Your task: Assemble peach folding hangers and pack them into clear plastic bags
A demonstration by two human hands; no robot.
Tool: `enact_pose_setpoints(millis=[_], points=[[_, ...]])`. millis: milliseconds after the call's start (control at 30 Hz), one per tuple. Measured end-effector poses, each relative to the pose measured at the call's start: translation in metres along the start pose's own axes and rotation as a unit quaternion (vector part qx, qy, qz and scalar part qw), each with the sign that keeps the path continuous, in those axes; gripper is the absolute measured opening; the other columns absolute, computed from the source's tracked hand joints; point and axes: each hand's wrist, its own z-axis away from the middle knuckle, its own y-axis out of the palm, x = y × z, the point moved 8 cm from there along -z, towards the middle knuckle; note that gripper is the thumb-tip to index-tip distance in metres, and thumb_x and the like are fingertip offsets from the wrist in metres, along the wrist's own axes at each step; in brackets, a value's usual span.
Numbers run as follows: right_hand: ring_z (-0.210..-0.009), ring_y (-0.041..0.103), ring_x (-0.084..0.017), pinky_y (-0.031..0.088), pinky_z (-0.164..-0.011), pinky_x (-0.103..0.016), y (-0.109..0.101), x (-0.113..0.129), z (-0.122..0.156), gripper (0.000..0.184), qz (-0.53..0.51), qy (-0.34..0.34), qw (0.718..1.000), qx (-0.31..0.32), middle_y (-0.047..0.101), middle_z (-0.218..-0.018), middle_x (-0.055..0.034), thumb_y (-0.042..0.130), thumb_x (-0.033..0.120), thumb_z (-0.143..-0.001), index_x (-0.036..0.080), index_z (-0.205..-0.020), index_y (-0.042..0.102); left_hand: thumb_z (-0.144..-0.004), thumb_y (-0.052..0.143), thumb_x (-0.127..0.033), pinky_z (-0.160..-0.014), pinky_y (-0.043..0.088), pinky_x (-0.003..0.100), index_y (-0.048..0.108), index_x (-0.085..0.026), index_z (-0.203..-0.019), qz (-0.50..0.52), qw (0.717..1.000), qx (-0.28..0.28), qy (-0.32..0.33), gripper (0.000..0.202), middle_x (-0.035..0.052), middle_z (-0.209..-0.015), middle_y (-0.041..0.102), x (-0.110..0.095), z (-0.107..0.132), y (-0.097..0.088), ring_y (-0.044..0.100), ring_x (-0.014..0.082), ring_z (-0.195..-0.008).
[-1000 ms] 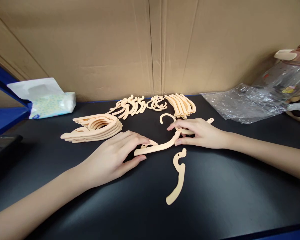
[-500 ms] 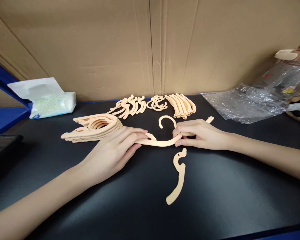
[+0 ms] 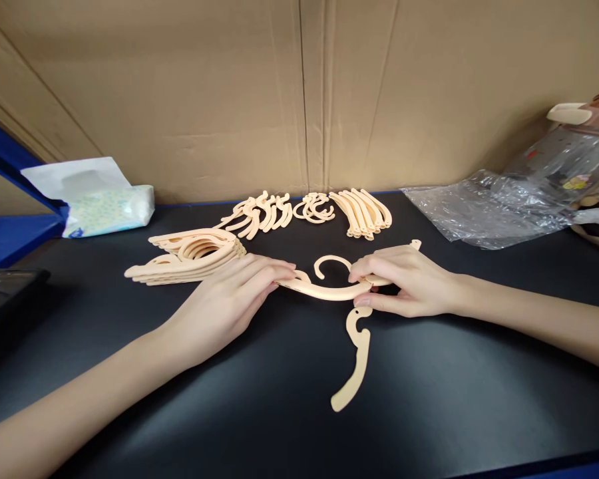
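Note:
Between my hands is a cream plastic hanger part (image 3: 324,291), a curved arm gripped at both ends. My left hand (image 3: 229,299) pinches its left end, where another small piece shows by the fingertips. At its right end, my right hand (image 3: 404,279) closes around the joint with a hook (image 3: 332,259) and a further arm piece (image 3: 416,245) that sticks out behind the knuckles. A loose notched hanger arm (image 3: 357,362) lies on the table just below, its top close to my right thumb.
Stacked folded hangers (image 3: 187,256) lie beyond my left hand. Loose notched arms (image 3: 259,213), hooks (image 3: 317,207) and curved arms (image 3: 363,211) form piles at the back. A tissue pack (image 3: 110,209) is at left; a plastic bag (image 3: 479,209) and bottle (image 3: 574,153) are at right.
The held part has come slightly nearer and its right end has tipped down, the hook leaning lower. My right hand has shifted down, its thumb now by the loose arm's top.

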Motion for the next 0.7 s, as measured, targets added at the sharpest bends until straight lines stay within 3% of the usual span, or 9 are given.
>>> enact_pose_setpoints(millis=[200, 300, 400, 467, 567, 700], points=[[-0.054, 0.048, -0.010, 0.036, -0.054, -0.022, 0.002, 0.019, -0.002, 0.024, 0.007, -0.039, 0.999, -0.006, 0.058, -0.066, 0.0024, 0.055, 0.037, -0.098, 0.019, -0.082, 0.052, -0.101, 0.046, -0.015, -0.094, 0.044, 0.030, 0.057, -0.019, -0.118, -0.012, 1.000, -0.001, -0.008, 0.020, 0.0058, -0.120, 0.065, 0.002, 0.001, 0.002, 0.061, 0.0170, -0.107], [-0.053, 0.047, -0.009, 0.034, -0.052, -0.022, 0.005, 0.022, -0.002, 0.028, 0.014, -0.025, 1.000, 0.001, 0.057, -0.065, 0.0028, 0.052, 0.039, -0.100, 0.019, -0.079, 0.051, -0.099, 0.050, -0.025, -0.077, 0.046, 0.028, 0.056, -0.020, -0.116, -0.027, 0.994, -0.041, -0.102, 0.018, 0.0025, -0.100, 0.064, 0.013, 0.004, -0.002, 0.062, 0.0166, -0.087], [-0.054, 0.051, -0.009, 0.034, -0.053, -0.022, 0.004, 0.018, -0.001, 0.029, 0.018, 0.005, 1.000, -0.002, 0.061, -0.068, 0.0018, 0.052, 0.041, -0.100, 0.019, -0.081, 0.053, -0.097, 0.050, -0.041, -0.059, 0.041, 0.028, 0.056, -0.022, -0.112, 0.041, 0.964, -0.048, -0.259, 0.024, -0.0027, -0.079, 0.059, 0.029, 0.010, 0.000, 0.054, 0.0149, -0.064], [-0.055, 0.053, -0.009, 0.035, -0.053, -0.021, 0.003, 0.015, 0.000, 0.028, 0.012, 0.023, 1.000, -0.011, 0.063, -0.069, 0.0018, 0.054, 0.042, -0.099, 0.018, -0.083, 0.054, -0.097, 0.045, -0.051, -0.058, 0.040, 0.028, 0.055, -0.025, -0.113, 0.132, 0.934, -0.018, -0.331, 0.032, -0.0036, -0.077, 0.061, 0.031, 0.011, 0.010, 0.054, 0.0155, -0.064], [-0.054, 0.053, -0.009, 0.034, -0.053, -0.021, 0.001, 0.018, 0.001, 0.028, 0.026, 0.007, 0.999, -0.022, 0.062, -0.068, 0.0021, 0.054, 0.040, -0.099, 0.018, -0.082, 0.054, -0.095, 0.045, -0.057, -0.065, 0.042, 0.030, 0.052, -0.029, -0.119, 0.240, 0.897, 0.009, -0.371, 0.037, -0.0035, -0.085, 0.066, 0.023, 0.005, 0.023, 0.060, 0.0176, -0.076], [-0.051, 0.047, -0.009, 0.032, -0.051, -0.024, -0.001, 0.029, 0.000, 0.032, 0.088, -0.051, 0.994, -0.041, 0.057, -0.062, 0.0038, 0.053, 0.039, -0.099, 0.018, -0.075, 0.054, -0.092, 0.055, -0.052, -0.072, 0.043, 0.032, 0.052, -0.030, -0.116, 0.325, 0.863, -0.009, -0.386, 0.033, -0.0035, -0.090, 0.064, 0.015, -0.008, 0.037, 0.062, 0.0187, -0.086]])
